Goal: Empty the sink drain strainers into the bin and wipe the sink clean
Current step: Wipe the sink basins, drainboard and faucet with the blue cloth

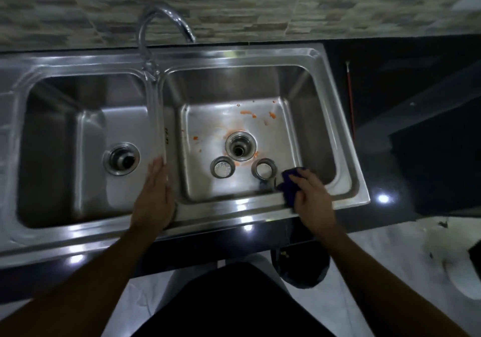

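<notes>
A steel double sink (234,58) fills the counter. In the right basin, two round strainers lie loose on the floor: one (222,167) left of the open drain (240,145), one (264,168) right of it. Orange food scraps (248,114) and smears dot that basin's floor. My right hand (311,196) grips a dark blue cloth (289,183) at the basin's front right corner, against the front rim. My left hand (156,193) rests flat with straight fingers on the divider between the basins. The left basin's drain (121,158) shows a dark centre.
A curved chrome tap (161,22) rises behind the divider. A dark bin (302,266) stands on the floor under the counter edge, right of my legs. A thin red-handled tool (350,97) lies on the black counter to the right. A tiled wall runs behind.
</notes>
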Demonstrator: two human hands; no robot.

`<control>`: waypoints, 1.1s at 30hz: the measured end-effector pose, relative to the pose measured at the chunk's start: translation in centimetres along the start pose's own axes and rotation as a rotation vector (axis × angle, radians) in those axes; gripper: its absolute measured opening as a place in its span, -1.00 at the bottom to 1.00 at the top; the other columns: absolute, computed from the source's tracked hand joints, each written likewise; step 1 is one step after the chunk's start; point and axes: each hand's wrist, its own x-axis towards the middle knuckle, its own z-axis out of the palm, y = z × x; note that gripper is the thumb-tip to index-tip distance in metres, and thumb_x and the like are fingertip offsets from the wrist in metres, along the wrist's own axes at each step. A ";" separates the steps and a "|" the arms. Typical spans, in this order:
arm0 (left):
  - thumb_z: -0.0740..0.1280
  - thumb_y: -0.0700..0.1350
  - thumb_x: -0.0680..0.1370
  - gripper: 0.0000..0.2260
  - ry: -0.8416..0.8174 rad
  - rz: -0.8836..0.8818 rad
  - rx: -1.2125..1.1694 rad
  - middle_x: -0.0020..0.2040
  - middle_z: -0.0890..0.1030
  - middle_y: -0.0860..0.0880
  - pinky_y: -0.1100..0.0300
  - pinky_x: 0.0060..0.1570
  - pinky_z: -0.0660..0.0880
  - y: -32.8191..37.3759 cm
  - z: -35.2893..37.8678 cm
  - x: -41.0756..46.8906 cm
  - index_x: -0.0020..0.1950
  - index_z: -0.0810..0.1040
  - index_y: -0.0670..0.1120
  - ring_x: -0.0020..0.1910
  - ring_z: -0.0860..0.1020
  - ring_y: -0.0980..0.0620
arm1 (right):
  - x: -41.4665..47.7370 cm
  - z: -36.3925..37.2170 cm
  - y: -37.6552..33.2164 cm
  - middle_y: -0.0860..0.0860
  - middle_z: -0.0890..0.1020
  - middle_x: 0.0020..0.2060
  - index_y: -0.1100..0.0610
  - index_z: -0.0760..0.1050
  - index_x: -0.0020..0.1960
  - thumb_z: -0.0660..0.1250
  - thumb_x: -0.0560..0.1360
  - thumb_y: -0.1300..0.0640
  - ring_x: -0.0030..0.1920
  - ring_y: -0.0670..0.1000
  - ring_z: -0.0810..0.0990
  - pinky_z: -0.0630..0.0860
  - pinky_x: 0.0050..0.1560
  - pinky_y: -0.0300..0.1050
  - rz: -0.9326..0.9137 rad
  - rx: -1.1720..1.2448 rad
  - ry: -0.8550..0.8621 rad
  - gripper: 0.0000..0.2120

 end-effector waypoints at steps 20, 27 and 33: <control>0.03 -0.14 0.65 -0.51 0.015 0.180 0.045 0.59 0.27 -0.14 -0.07 0.60 0.08 -3.1 -2.7 5.3 0.59 0.23 -0.16 0.60 0.19 -0.07 | -0.1 5.1 -10.5 0.03 0.40 0.46 0.05 0.43 0.44 0.25 0.55 0.25 0.32 0.08 0.49 0.45 0.37 -0.02 -0.074 -0.016 -0.188 -0.53; 0.02 -0.15 0.64 -0.51 0.040 0.193 0.102 0.59 0.24 -0.19 -0.10 0.60 0.07 -2.1 -2.6 13.2 0.59 0.20 -0.20 0.61 0.14 -0.11 | 6.7 3.9 -8.1 0.13 0.50 0.33 0.16 0.49 0.38 0.23 0.53 0.38 0.22 0.13 0.56 0.48 0.37 0.07 0.088 0.077 -0.050 -0.56; 0.02 -0.12 0.64 -0.48 0.130 0.126 0.122 0.63 0.13 -0.18 -0.11 0.61 0.00 -1.9 -0.9 17.2 0.61 0.15 -0.21 0.64 0.03 -0.10 | 16.7 4.7 -11.4 0.18 0.51 0.34 0.24 0.44 0.40 0.21 0.54 0.35 0.26 0.17 0.52 0.41 0.39 0.04 0.052 0.115 0.072 -0.57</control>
